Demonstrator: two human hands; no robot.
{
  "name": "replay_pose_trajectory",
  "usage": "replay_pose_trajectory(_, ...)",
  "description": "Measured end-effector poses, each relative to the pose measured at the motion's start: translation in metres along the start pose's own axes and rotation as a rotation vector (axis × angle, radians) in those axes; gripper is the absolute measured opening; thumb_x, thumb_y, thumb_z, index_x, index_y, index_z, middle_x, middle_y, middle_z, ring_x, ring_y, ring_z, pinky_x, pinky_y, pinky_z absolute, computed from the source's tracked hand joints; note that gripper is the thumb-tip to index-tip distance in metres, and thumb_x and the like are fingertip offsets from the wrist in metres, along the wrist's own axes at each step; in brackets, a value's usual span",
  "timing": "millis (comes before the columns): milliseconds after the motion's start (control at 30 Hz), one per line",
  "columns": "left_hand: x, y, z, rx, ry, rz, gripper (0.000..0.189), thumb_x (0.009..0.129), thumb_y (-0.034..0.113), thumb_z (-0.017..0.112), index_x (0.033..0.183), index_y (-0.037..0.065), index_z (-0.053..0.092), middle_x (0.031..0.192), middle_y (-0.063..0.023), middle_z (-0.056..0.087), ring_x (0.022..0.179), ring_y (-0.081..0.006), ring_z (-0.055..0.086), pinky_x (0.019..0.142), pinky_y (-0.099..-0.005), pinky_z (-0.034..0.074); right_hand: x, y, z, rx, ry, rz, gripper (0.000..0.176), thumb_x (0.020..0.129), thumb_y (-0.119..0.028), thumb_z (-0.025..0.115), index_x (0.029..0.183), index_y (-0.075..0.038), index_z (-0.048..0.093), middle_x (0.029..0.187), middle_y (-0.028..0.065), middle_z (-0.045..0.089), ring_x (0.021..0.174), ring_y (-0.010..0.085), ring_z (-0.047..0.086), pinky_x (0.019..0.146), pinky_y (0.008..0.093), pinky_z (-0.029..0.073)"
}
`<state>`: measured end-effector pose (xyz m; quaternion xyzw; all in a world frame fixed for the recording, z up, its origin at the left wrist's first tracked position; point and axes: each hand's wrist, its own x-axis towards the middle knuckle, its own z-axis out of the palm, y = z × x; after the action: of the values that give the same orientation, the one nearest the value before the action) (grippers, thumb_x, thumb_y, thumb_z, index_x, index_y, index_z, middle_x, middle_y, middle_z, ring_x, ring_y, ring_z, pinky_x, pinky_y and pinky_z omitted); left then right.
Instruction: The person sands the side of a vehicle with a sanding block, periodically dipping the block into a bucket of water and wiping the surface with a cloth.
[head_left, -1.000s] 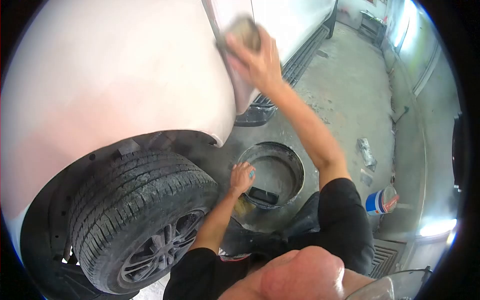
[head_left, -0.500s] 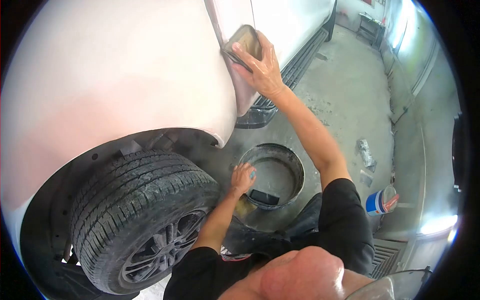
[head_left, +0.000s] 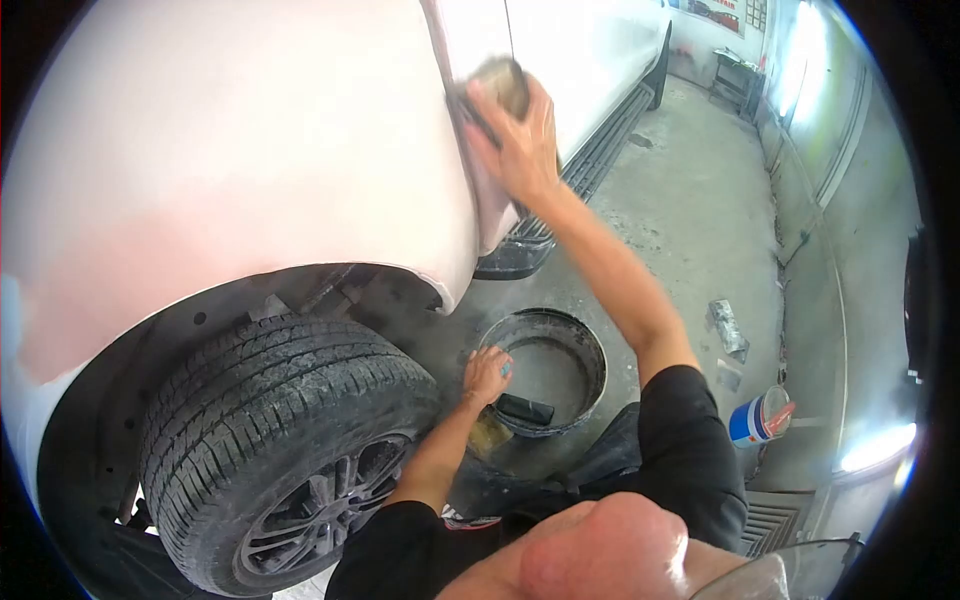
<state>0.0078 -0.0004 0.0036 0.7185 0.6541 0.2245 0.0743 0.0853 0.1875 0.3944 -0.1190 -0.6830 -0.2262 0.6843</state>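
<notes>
My right hand [head_left: 520, 145] grips a worn tan sanding block [head_left: 503, 85], blurred by motion. The block lies against the pinkish-white car body [head_left: 250, 130], at the gap between the rear panel and the door. Lower down, my left hand [head_left: 486, 376] is at the left rim of a round black tub [head_left: 601, 375], fingers curled. A small teal bit shows at those fingers, too little to name. On the tub's near edge lies a black rectangular block [head_left: 525, 408]. A yellowish piece [head_left: 489, 436] sits on the floor beside the tub.
A large tyre [head_left: 290, 400] stands under the wheel arch at left. The dark side step [head_left: 610, 130] runs along the car. At right are a blue and white can [head_left: 750, 422], a crumpled silvery wrapper [head_left: 728, 326] and the wall [head_left: 860, 250].
The view has tilted slightly upward. My right hand and the sanding block have slid a little up along the panel gap. My left hand stays by the tub's rim.
</notes>
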Motion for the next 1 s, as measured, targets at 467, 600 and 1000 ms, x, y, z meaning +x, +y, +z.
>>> replay_pose_trajectory(467, -0.003, -0.006, 0.004, -0.009, 0.076, 0.032, 0.025, 0.081, 0.024, 0.078, 0.104, 0.019, 0.071, 0.107, -0.0026, 0.063, 0.112, -0.0251, 0.059, 0.099, -0.0462, 0.044, 0.016, -0.03, -0.003, -0.269, -0.081, 0.105, 0.062, 0.084, -0.023, 0.079, 0.142, -0.034, 0.06, 0.139, 0.0347, 0.039, 0.12, 0.0499, 0.047, 0.094, 0.0612, 0.043)
replay_pose_trajectory(600, 0.0, -0.002, 0.0, -0.008, 0.044, 0.004, 0.025, 0.08, 0.023, 0.079, 0.103, 0.019, 0.071, 0.107, -0.0026, 0.064, 0.112, -0.025, 0.059, 0.1, -0.0453, 0.044, 0.157, -0.024, -0.004, -0.204, -0.156, 0.196, 0.044, 0.093, -0.025, 0.066, 0.136, -0.022, 0.061, 0.129, 0.0288, 0.049, 0.109, 0.0451, 0.052, 0.088, 0.0555, 0.045)
replay_pose_trajectory(1000, 0.0, -0.007, 0.007, -0.018, 0.041, 0.018, 0.023, 0.082, 0.022, 0.078, 0.104, 0.016, 0.071, 0.111, -0.0039, 0.063, 0.112, -0.0256, 0.059, 0.1, -0.0458, 0.043, 0.104, -0.021, -0.006, -0.248, -0.11, 0.019, 0.054, 0.088, -0.022, 0.072, 0.139, -0.035, 0.06, 0.125, 0.0294, 0.048, 0.108, 0.0474, 0.052, 0.086, 0.059, 0.046)
